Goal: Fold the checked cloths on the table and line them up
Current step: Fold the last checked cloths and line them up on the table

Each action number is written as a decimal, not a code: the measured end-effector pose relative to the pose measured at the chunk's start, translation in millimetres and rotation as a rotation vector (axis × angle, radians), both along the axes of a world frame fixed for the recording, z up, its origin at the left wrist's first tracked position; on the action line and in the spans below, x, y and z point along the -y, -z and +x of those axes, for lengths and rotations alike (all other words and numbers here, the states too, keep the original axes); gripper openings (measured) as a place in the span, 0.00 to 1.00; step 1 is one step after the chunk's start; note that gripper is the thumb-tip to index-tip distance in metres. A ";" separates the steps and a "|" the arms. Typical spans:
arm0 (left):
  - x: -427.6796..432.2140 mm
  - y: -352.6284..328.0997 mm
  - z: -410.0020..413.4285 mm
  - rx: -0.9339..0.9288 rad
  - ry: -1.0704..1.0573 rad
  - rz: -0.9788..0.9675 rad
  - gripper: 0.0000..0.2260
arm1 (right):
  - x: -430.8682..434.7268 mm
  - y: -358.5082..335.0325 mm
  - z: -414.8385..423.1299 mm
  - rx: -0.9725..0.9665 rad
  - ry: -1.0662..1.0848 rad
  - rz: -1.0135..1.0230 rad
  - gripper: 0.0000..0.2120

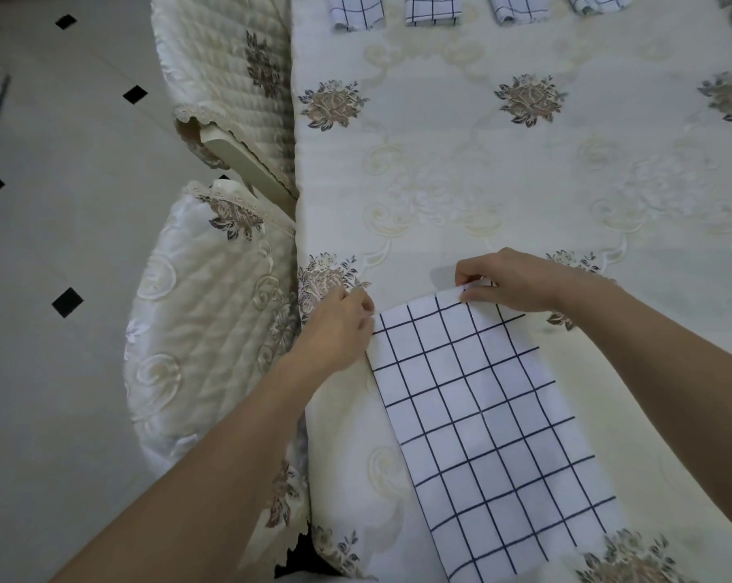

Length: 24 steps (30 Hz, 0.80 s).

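**Holding the far corners of a checked cloth on a cream-covered table**

Looking down from head height at a table [503, 174] draped in a cream covering embroidered with brown flowers and pale scrolls.

Lying flat on the near part of it, a white checked cloth [482, 418] with dark grid lines. Stretching as one long strip from the hands down to the bottom of the view, and slanting a little to the right.

Pinching the strip's far left corner with the left hand [339, 326], fingers curled closed on the fabric edge.

Pinching the far right corner with the right hand [513, 281], thumb and fingers pressed together on the fabric. Holding that corner slightly raised off the table covering.

Sitting in a row along the far edge, well apart from both hands, four folded cloths [358, 11] in the same check. Lying side by side and partly cut off by the top of the view.

Standing just left of the table, two chairs [225, 82] in quilted cream covers. Showing beyond them, a pale tiled floor [61, 229] with small black diamonds.
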<state>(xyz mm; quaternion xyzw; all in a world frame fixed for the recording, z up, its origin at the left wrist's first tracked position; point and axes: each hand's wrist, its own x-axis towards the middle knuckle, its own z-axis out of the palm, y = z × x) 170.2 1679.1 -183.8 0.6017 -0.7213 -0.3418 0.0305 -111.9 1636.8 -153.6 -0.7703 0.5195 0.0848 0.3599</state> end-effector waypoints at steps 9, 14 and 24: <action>52.3 -16.6 -4.8 0.032 0.228 0.132 0.08 | 0.9 -9.7 -10.0 -0.063 0.118 0.026 0.04; 82.7 -31.7 4.0 -0.048 0.190 0.009 0.03 | 18.0 -13.6 5.0 -0.122 0.106 -0.015 0.08; 73.1 -75.9 20.8 -0.181 0.247 -0.309 0.03 | -4.5 -67.7 13.5 -0.127 0.210 -0.265 0.11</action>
